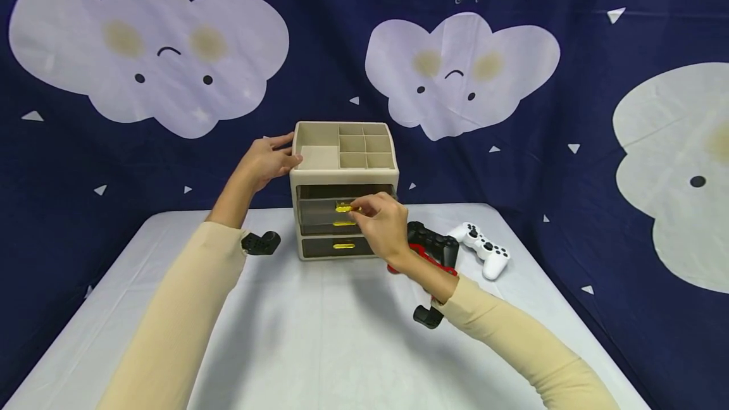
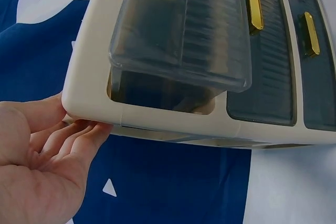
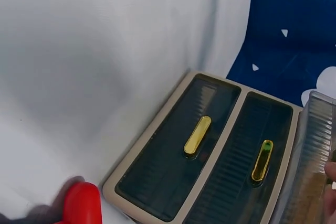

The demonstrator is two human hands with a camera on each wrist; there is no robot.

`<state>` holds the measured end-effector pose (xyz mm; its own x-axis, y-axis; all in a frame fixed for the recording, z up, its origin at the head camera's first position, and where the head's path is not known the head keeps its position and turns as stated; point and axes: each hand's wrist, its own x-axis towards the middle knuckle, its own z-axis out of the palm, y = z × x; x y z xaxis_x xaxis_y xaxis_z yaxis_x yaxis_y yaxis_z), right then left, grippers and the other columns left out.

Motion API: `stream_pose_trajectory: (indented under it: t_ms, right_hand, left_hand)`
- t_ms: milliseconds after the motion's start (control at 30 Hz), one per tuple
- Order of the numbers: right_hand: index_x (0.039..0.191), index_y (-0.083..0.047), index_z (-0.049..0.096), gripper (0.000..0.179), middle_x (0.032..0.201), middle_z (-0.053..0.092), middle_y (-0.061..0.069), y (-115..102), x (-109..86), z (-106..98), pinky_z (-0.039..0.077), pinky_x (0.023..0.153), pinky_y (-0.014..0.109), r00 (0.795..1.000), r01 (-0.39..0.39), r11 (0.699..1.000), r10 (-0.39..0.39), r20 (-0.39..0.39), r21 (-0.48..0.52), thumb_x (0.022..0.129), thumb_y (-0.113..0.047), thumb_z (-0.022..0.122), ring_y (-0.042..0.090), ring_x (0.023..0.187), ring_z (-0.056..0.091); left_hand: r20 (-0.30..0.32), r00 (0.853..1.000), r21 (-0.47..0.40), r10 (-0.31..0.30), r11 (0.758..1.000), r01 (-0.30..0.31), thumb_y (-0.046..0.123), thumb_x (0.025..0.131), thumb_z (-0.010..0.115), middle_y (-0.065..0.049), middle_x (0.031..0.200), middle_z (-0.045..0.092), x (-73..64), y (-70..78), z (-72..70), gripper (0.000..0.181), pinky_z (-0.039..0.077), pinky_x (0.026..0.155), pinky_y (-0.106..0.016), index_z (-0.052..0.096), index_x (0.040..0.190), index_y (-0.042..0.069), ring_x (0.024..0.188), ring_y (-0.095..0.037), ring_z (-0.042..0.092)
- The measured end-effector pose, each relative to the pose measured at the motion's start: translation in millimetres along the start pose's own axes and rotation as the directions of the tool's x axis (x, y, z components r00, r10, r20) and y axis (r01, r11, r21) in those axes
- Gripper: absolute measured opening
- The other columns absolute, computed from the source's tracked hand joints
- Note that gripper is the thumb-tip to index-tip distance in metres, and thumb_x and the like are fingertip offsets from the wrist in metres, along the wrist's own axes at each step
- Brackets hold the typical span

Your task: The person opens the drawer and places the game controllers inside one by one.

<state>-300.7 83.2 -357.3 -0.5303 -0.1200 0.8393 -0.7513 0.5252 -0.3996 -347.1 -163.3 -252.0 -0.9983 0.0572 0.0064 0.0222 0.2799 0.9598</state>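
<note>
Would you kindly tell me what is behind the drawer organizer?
The navy cloud-patterned backdrop shows above and beside the drawer organizer; anything directly behind its body is covered, so I cannot tell.

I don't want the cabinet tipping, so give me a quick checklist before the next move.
1. Left hand on the desktop drawer organizer: ok, touching its upper left edge.
2. Right hand on the gold handle of the top drawer: ok, pinching it.
3. Top drawer fully shut: not ok, it sticks out.
4. Middle drawer and bottom drawer shut: ok.
5. Top drawer's contents: cannot tell.
6. Table right of the organizer clear: not ok, black game controller and white game controller there.
</note>
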Motion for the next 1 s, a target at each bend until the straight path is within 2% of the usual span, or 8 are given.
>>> stream_pose_trajectory:
  t_ms: [433, 633, 833, 1000]
  right_hand:
    - [0.079, -0.007, 0.08, 0.013, 0.072, 0.069, 0.006, -9, -8.1, -11, 0.054, 0.056, 0.024, 0.999, 0.033, 0.999, -0.033, -0.008, 0.02, 0.072, 0.0, 0.088, 0.013, 0.064, 0.065]
    - [0.077, -0.008, 0.078, 0.011, 0.076, 0.073, 0.004, -12, -8.0, -18, 0.056, 0.057, 0.026, 0.998, 0.056, 0.998, -0.056, -0.002, 0.034, 0.076, 0.0, 0.086, 0.013, 0.067, 0.068]
    - [0.084, -0.008, 0.079, 0.015, 0.081, 0.073, 0.004, -6, -10.6, -20, 0.055, 0.061, 0.028, 1.0, 0.027, 0.999, -0.027, 0.002, 0.024, 0.075, -0.004, 0.089, 0.015, 0.072, 0.067]
    - [0.09, -0.007, 0.078, 0.021, 0.087, 0.073, 0.006, -4, -12.5, -17, 0.056, 0.065, 0.032, 0.998, 0.055, 0.998, -0.056, 0.023, 0.026, 0.073, -0.001, 0.089, 0.017, 0.076, 0.066]
  left_hand:
    - [-0.006, 1.0, 0.006, -0.005, 1.0, 0.005, 0.006, 0.1, 0.064, -0.015, 0.163, 0.035, 1.0, 1.5, 0.2, 0.073, 0.044, 0.115, -0.038, 0.028, 0.162, 0.018, 0.146, -0.027, 0.044]
    - [-0.008, 1.0, 0.022, 0.005, 1.0, -0.005, 0.007, 0.1, 0.064, -0.015, 0.163, 0.034, 0.5, 3.0, 0.7, 0.073, 0.044, 0.115, -0.038, 0.028, 0.162, 0.019, 0.146, -0.027, 0.043]
    - [-0.016, 1.0, 0.022, -0.004, 1.0, 0.005, 0.007, 0.1, 0.064, -0.013, 0.163, 0.035, 0.1, 2.2, 0.4, 0.072, 0.045, 0.114, -0.038, 0.028, 0.162, 0.019, 0.145, -0.026, 0.044]
    - [-0.02, 1.0, 0.025, -0.003, 1.0, 0.004, 0.006, 0.1, 0.063, -0.014, 0.163, 0.035, 0.6, 0.4, 0.9, 0.072, 0.045, 0.114, -0.038, 0.028, 0.162, 0.019, 0.145, -0.027, 0.045]
